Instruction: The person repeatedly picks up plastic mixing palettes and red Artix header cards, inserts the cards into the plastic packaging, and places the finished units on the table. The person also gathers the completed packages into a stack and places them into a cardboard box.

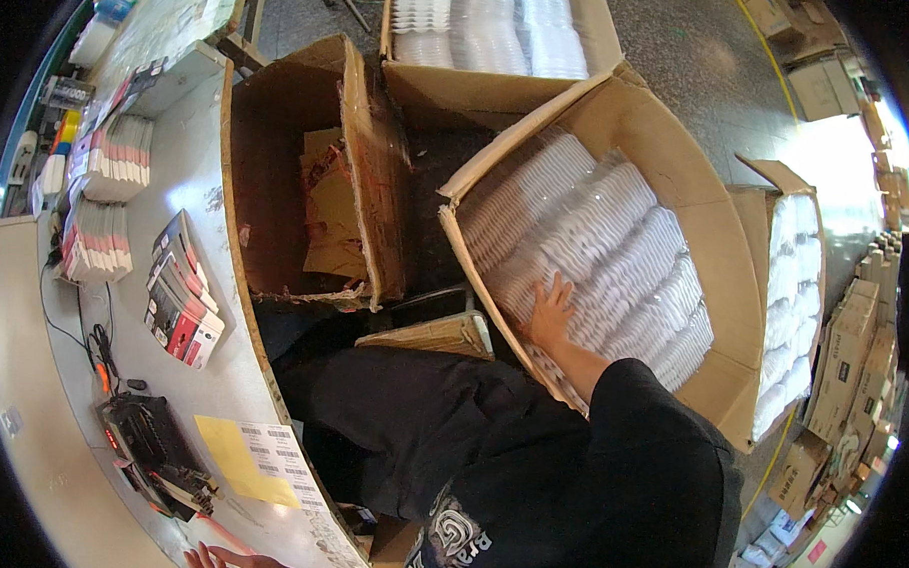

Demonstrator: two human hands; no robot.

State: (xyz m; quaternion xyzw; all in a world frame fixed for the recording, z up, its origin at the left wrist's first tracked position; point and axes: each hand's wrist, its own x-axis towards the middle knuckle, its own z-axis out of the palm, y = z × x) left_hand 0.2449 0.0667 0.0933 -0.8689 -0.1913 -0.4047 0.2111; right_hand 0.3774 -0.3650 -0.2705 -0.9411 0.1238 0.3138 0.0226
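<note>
My right hand [551, 312] reaches into a large open cardboard box [681, 117] with its fingers spread. It rests on rows of stacked, ridged clear-white plastic pieces [617, 225] in clear film, and grips none of them that I can see. At the lower edge, my left hand [227, 560] is over the worktable [266, 533], partly cut off, its fingers apart. Nothing shows in it. Near it are a black label dispenser [153, 449] and a yellow-backed sheet of white labels [263, 463].
Fanned printed cards [184, 300] and upright card stacks [119, 157] stand on the worktable. Beside it is a worn carton [373, 181] with cardboard scraps. More boxes of plastic stacks stand behind [481, 85] and at right [794, 306]. Cartons [842, 368] line the far right.
</note>
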